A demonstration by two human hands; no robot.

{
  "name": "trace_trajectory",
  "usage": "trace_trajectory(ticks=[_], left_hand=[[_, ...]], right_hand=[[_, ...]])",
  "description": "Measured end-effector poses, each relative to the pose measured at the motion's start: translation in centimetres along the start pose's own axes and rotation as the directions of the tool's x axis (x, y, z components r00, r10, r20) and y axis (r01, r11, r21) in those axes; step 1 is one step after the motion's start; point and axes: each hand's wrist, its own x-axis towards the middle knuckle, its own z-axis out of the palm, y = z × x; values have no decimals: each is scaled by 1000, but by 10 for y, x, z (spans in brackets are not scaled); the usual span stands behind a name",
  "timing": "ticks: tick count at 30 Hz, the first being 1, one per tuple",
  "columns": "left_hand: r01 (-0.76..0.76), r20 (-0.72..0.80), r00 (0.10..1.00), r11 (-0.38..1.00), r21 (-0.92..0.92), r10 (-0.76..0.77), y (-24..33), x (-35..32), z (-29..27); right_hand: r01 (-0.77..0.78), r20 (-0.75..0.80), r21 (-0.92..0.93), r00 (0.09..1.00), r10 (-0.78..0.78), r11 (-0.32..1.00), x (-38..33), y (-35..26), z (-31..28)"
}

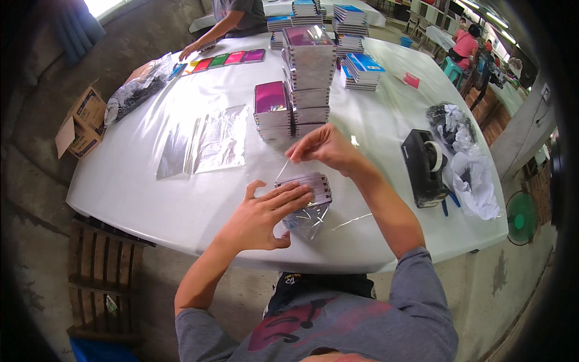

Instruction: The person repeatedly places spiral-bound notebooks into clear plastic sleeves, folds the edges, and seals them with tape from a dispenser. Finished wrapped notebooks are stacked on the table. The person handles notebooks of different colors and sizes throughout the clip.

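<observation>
A small stack of spiral-bound notebooks [306, 181] sits at the near side of the table, partly wrapped in a clear plastic bag [315, 218]. Across its top and side lies my left hand [262, 212], fingers stretched out and apart, pressing against the stack. Just above, my right hand [325, 148] is closed in a pinch. From its fingertips a thin whitish strip [283, 170] runs down to the stack's left edge; whether it is tape or part of the plastic I cannot tell.
Tall notebook stacks [310, 72] stand ahead; clear plastic sleeves [220, 139] lie left. A black tape dispenser [422, 166] and crumpled plastic bags [473, 181] are right. Across the table, another person's arm [211, 33] reaches near colourful notebooks [235, 58]. A cardboard box [87, 120] is left.
</observation>
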Motion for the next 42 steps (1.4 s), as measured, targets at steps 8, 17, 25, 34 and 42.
trace_trajectory(ticks=[8, 17, 25, 34, 42], left_hand=[[-2, 78, 997, 998, -55, 6, -11, 2, -2], [22, 165, 986, 996, -92, -7, -16, 11, -5], [87, 190, 979, 995, -54, -75, -24, 16, -3], [70, 187, 981, 997, -45, -60, -24, 13, -2], [57, 207, 977, 998, -28, -50, -24, 15, -6]], right_hand=[[353, -438, -148, 815, -381, 924, -59, -41, -35], [-761, -810, -581, 503, -302, 289, -255, -12, -157], [-736, -803, -44, 428, 414, 675, -269, 9, -178], [-398, -735, 382, 416, 535, 834, -275, 19, -166], [-173, -780, 364, 480, 401, 915, -296, 35, -152]])
